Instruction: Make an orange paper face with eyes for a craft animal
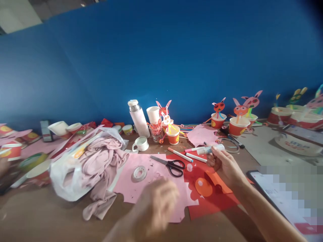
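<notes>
My right hand point(224, 164) grips a translucent glue stick point(210, 149) and holds it nearly level above the red paper point(209, 206). Smeared by motion, my left hand point(161, 201) hovers over the pink paper point(126, 171); its fingers cannot be made out. Below the right hand lies an orange paper disc point(204, 187) with a small pale spot on it, beside an orange paper strip point(219, 181). A small clear cap point(189, 167) rests near the disc. Black-handled scissors point(171, 164) and a roll of clear tape point(139, 173) lie on the pink paper.
Several markers point(180, 154) lie behind the red paper. A white mug point(140, 144) and a thermos point(138, 117) stand farther back. Paper cups with rabbit figures point(238, 125) line the back. Left is a plastic bag with pink cloth point(103, 158); right, a phone point(270, 195).
</notes>
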Tool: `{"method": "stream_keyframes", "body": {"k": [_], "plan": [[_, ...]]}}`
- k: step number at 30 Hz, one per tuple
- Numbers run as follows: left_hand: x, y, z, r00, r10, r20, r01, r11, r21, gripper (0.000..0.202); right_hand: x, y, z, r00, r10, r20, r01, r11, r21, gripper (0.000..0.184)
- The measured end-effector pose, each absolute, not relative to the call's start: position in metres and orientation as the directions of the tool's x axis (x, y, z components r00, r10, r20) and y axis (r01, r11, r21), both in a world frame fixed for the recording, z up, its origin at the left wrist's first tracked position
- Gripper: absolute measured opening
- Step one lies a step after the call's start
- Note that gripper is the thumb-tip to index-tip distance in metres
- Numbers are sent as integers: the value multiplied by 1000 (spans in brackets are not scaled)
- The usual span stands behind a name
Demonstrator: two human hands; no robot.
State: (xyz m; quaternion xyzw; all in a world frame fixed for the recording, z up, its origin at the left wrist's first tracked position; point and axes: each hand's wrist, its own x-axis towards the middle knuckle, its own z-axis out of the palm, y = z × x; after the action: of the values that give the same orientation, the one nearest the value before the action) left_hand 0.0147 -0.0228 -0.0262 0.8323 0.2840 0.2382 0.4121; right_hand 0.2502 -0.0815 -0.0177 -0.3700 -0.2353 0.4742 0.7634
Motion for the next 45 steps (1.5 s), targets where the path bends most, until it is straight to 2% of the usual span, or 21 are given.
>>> {"method": "stream_keyframes", "body": {"k": [2, 4, 7, 10, 15, 20, 25, 30, 36, 41, 45], "plan": [[-4, -10, -19, 668, 720, 186, 426, -576, 698, 21, 250, -81, -18, 436, 900, 4, -550, 271, -790, 26], [-10, 3, -16, 609, 765, 207, 593, -614, 521, 23, 249, -81, -18, 435, 901, -3, -548, 262, -795, 26], [-6, 14, -20, 669, 734, 117, 662, -661, 354, 21, 249, -81, -18, 440, 898, -13, -536, 250, -806, 24], [0, 13, -26, 723, 691, 19, 663, -701, 263, 15, 249, -81, -18, 448, 894, -23, -524, 241, -817, 25], [4, 8, -25, 712, 702, -5, 676, -683, 277, 13, 249, -80, -15, 453, 891, -34, -517, 231, -825, 28], [-1, 10, -6, 663, 747, 47, 692, -636, 342, 9, 248, -81, -14, 465, 884, -42, -520, 235, -821, 31], [-24, 36, 16, 532, 844, 75, 766, -517, 382, 21, 248, -81, -14, 471, 880, -54, -517, 226, -826, 31], [-34, 58, 19, 486, 873, 40, 819, -471, 327, 23, 250, -80, -15, 472, 880, -57, -514, 221, -829, 28], [-26, 48, 12, 552, 829, 83, 791, -553, 260, 45, 252, -80, -16, 482, 875, -46, -518, 243, -820, 29], [-34, 37, -3, 626, 776, 83, 757, -630, 175, 42, 252, -82, -12, 485, 874, -31, -503, 249, -828, 32], [-48, 36, -21, 614, 789, 31, 766, -604, 220, 49, 253, -83, -10, 485, 874, -25, -500, 254, -828, 33]]}}
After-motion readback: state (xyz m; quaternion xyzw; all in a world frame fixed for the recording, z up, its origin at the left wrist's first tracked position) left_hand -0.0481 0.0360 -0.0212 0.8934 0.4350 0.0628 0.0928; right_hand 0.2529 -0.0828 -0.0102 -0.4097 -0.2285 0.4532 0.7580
